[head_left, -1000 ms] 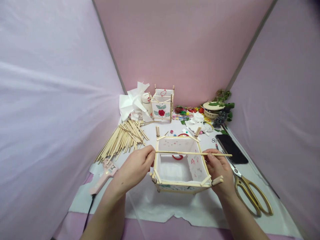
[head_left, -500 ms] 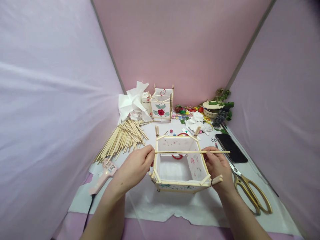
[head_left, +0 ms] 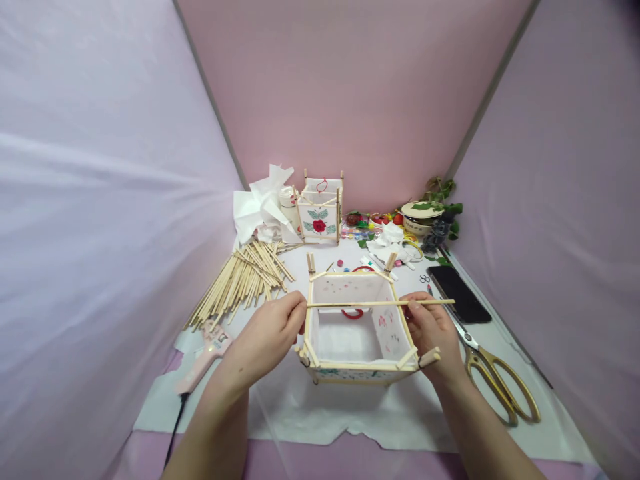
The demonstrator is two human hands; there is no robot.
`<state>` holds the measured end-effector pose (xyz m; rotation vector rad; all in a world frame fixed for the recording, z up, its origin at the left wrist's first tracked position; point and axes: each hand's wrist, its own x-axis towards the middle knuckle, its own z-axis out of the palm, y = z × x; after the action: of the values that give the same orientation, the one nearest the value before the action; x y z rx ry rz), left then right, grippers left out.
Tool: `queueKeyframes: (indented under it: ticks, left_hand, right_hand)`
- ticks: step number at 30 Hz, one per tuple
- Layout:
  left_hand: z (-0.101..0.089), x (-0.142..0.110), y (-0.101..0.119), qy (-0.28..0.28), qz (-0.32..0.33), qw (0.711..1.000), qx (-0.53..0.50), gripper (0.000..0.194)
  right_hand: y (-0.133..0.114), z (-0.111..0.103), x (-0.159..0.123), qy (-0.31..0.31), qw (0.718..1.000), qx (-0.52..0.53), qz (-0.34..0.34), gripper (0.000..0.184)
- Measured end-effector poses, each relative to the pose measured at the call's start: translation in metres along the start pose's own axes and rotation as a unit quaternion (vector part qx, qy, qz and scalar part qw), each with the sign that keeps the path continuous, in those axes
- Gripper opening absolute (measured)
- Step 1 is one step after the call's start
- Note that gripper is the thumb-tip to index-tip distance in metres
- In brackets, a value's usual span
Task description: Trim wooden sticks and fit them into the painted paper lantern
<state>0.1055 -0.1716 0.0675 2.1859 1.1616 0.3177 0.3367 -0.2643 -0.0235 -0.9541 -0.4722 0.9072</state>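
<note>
A thin wooden stick (head_left: pixel 355 305) lies crosswise over the open top of a square lantern frame (head_left: pixel 363 366) made of sticks and white panels. My left hand (head_left: pixel 280 323) is closed on the stick's left end, beside the frame's left edge. With its fingers pinched, my right hand (head_left: pixel 433 327) holds the stick near the frame's right edge, and the stick's free end sticks out past it. Painted green and pink marks show on the panels. Through the bottom of the frame part of a red loop is visible.
A pile of wooden sticks (head_left: pixel 240 277) and a pink glue gun (head_left: pixel 205 360) lie at left. Scissors with gold handles (head_left: pixel 500 383) and a black phone (head_left: pixel 460 293) are at right. Behind stand a rose-painted lantern (head_left: pixel 319 225), white paper (head_left: pixel 263 203) and a lidded bowl (head_left: pixel 420 217).
The whole scene has shifted slightly left in view. Both hands keep hold of the stick over the lantern frame, with hardly any other movement.
</note>
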Motion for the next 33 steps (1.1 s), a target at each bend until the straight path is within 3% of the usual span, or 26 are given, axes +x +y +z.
queueKeyframes:
  ticks: [33]
  left_hand:
    - [0.0013,0.0029,-0.0021,-0.009,-0.001,1.0,0.012,0.038]
  right_hand:
    - [-0.0003,-0.0005,-0.0031,-0.003,1.0,-0.021,-0.006,0.013]
